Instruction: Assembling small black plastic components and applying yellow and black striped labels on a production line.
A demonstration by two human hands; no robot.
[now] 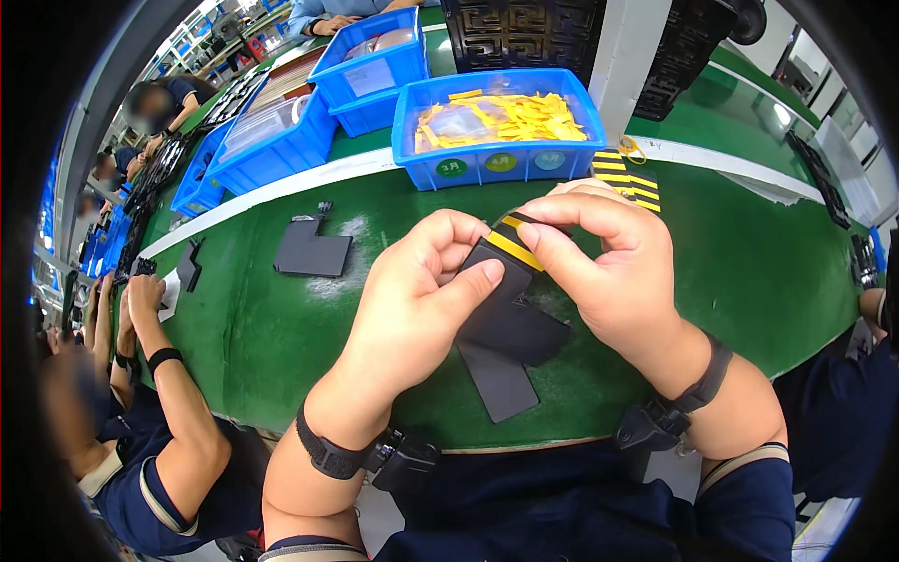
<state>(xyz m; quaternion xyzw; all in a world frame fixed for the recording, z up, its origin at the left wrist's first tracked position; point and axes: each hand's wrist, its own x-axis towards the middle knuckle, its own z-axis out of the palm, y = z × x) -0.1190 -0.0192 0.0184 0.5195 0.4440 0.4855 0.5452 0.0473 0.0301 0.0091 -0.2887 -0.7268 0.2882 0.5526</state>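
Observation:
My left hand [412, 290] is closed around a flat black panel [496, 304], with the thumb lying on its face. Across the panel's upper end runs a yellow strip [515, 250]. My right hand [613, 253] pinches the right end of that strip at the panel's edge, thumb in front; the fingertips partly hide what lies between them. Beneath the held panel, a second black panel [501, 384] rests on the green table [403, 403]. Farther left lies another black panel [314, 251] with a small connector-like end, beside pale smudges on the mat.
Beyond my hands stands a blue bin [501, 170] of yellow pieces [524, 120]. More blue bins [272, 145] are at the back left. A pale post [623, 70] rises behind the bin, near a striped black-and-yellow patch [627, 178]. A co-worker's hands [140, 300] work at the left.

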